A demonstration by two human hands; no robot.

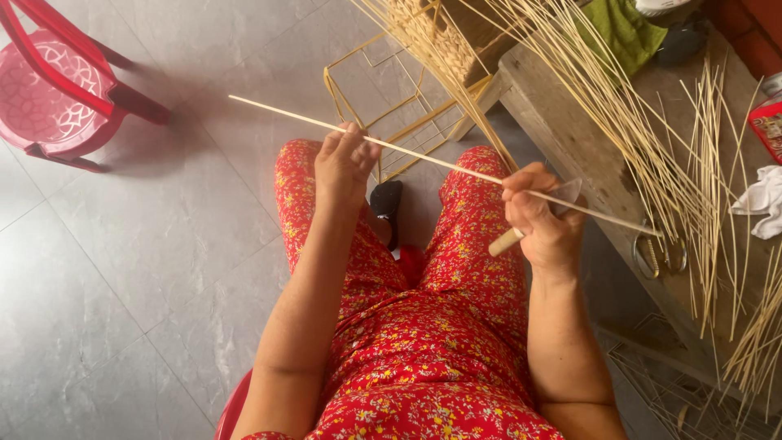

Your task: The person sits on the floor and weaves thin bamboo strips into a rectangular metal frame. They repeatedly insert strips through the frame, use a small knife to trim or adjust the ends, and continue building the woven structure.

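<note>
A long thin pale bamboo stick (pixel 423 156) runs across my lap from upper left to lower right. My left hand (pixel 344 165) pinches it near its middle, fingertips on top. My right hand (pixel 544 218) grips a knife with a light wooden handle (pixel 507 241); its blade (pixel 568 194) lies against the stick by my thumb. I sit in red flowered clothes, knees apart, above a grey tiled floor.
A heap of thin bamboo strips (pixel 652 138) spreads over a low wooden bench (pixel 562 130) at right, with scissors (pixel 660 254) and a white rag (pixel 762 200). A yellow wire frame (pixel 383 90) stands ahead of my knees. A red plastic chair (pixel 57 90) sits at far left.
</note>
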